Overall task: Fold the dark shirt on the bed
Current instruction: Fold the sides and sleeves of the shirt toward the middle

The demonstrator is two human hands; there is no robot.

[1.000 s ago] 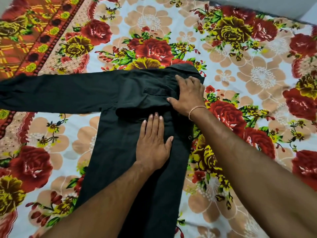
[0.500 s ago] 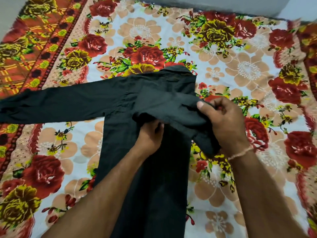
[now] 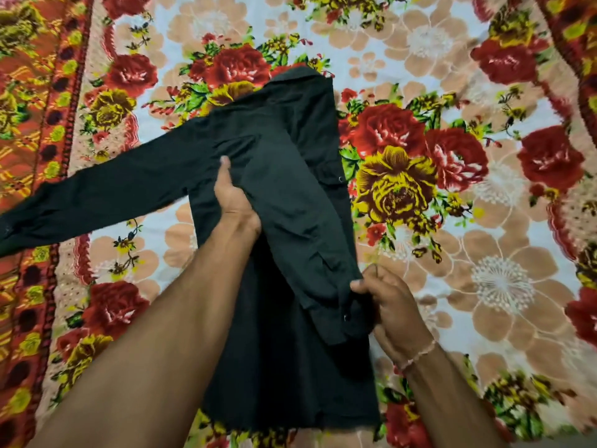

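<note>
The dark shirt [image 3: 277, 334] lies lengthwise on the bed [image 3: 484, 286], over the floral bedspread, collar end away from me and hem toward me. One sleeve [image 3: 97, 192] stretches flat out to my left; the other sleeve [image 3: 303, 221] is folded in and runs diagonally down over the body of the shirt.

My left hand [image 3: 234, 198] holds a bunch of fabric near the top of that folded sleeve, thumb up and fingers curled into the cloth. My right hand [image 3: 387, 299] pinches the cuff end, down near the shirt's right edge, with the fingers closed tight on it.

The step in hand, as I judge it, is laying this sleeve straight down the body. To do it well I should keep the cuff taut against my left hand's anchor so the sleeve has no slack, then swing the cuff inward until the sleeve runs parallel with the folded side edge instead of crossing it at a slant. I lower it rather than drop it, so the layer underneath does not drag. Once it lies flat I should smooth from the shoulder toward the cuff, since the fabric shows a few ripples near my left hand. The outstretched left sleeve is not yet folded and would need the same treatment.
</note>
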